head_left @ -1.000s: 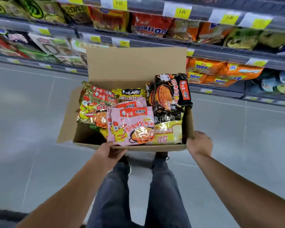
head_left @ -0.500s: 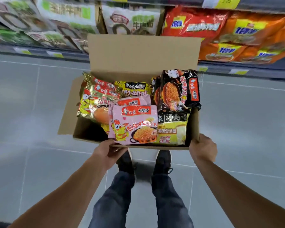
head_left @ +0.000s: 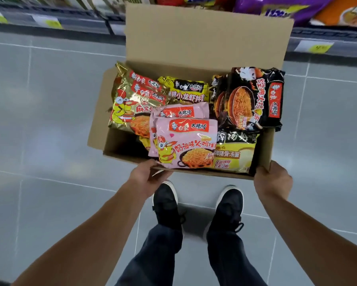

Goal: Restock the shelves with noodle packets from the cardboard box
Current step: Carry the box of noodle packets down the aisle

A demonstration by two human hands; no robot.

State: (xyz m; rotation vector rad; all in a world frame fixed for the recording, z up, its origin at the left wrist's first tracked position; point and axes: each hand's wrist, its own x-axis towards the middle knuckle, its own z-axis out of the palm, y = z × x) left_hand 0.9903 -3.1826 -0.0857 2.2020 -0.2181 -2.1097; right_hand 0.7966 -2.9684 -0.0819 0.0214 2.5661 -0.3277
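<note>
An open cardboard box [head_left: 206, 44] hangs above the floor in front of me, its far flap standing upright. My left hand [head_left: 146, 177] grips the box's near edge from below at the left. My right hand [head_left: 273, 181] grips the near right corner. Inside lie several noodle packets: pink ones [head_left: 183, 141] in the middle front, gold ones [head_left: 136, 102] at the left, a yellow-and-black one [head_left: 183, 89] at the back, black ones [head_left: 249, 100] at the right, and a pale yellow one [head_left: 235, 155] at the front right.
The bottom shelf [head_left: 326, 36] with price tags runs along the top of the view, holding purple and orange packets [head_left: 276, 7]. Grey tiled floor [head_left: 49, 120] lies all around. My legs and black shoes [head_left: 167, 205] stand under the box.
The view has tilted down and drawn closer to the lowest shelf; the upper shelves have left the frame. Both hands keep the same hold on the box.
</note>
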